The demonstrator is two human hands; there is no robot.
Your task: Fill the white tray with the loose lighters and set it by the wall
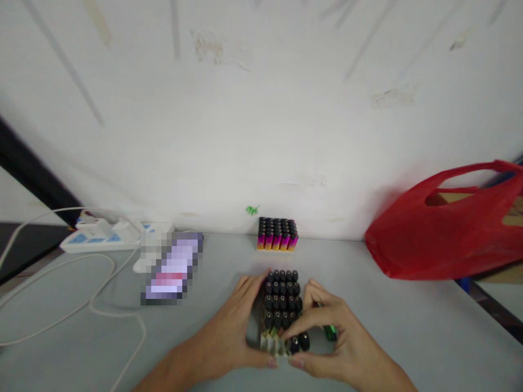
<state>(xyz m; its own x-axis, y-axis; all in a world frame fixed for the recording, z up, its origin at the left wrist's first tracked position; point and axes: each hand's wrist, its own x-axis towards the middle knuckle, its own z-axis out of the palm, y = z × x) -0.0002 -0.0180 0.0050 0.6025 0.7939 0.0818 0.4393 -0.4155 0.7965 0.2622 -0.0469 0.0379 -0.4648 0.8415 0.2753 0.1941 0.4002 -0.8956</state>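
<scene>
Rows of black-topped cylinders, apparently batteries (283, 287), stand upright in a pale tray (270, 345) on the grey table. The tray's front row has bare slots at the left and two cylinders at the right. My left hand (229, 332) is wrapped round the tray's left side, thumb at the front edge. My right hand (339, 337) has its thumb and index finger at the front right cylinders (295, 344). A green-and-black cylinder (330, 331) shows under the right hand's curled fingers. Farther back stands a block of purple-and-orange batteries with black tops (278, 235).
A pixelated phone (174, 269) lies at the left, beside a white power strip (122, 239) and looping white cables (141, 326). At the right sits a red bag (433, 234). A white wall (261, 120) rises behind the table (220, 261).
</scene>
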